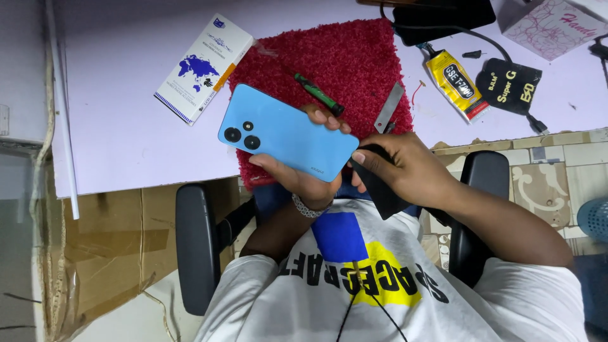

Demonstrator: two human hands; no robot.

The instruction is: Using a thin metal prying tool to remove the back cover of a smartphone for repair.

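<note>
My left hand is shut on a light blue smartphone, held back side up with its two camera lenses toward the left. A beaded bracelet sits on that wrist. My right hand grips a flat black piece at the phone's right end, thumb touching the phone's edge. Both hands hover over the near edge of a red fuzzy mat on the pale purple table.
A green-handled screwdriver and a metal strip lie on the mat. A white box lies to its left. A yellow glue tube, black pouch, patterned box and cabled black device sit at the right. Chair armrests flank me.
</note>
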